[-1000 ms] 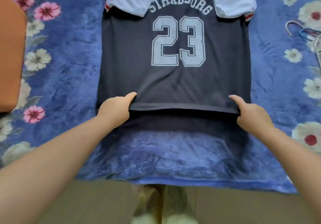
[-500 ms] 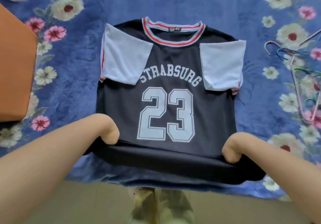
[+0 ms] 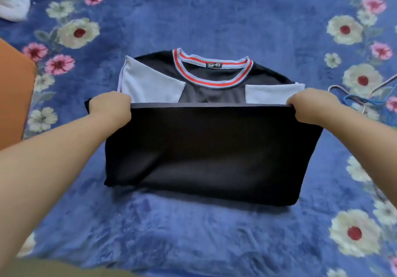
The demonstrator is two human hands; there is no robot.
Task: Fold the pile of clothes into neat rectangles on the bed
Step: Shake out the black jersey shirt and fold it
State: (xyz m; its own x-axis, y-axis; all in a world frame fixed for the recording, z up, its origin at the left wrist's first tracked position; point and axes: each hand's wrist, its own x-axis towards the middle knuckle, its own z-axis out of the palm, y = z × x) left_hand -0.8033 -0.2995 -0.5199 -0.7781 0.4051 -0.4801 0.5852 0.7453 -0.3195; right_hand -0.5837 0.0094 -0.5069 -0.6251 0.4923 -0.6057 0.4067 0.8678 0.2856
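Orange object cut off at left edge, identity unclear. Left hand grip clamped on hem corner of dark jersey, fingers hidden under fabric. Jersey lies mid-bed on blue floral blanket, lower half folded up, front print hidden. Right hand grip clamped on opposite corner. Hangers partly cropped at right.

Black jersey, blue floral blanket.
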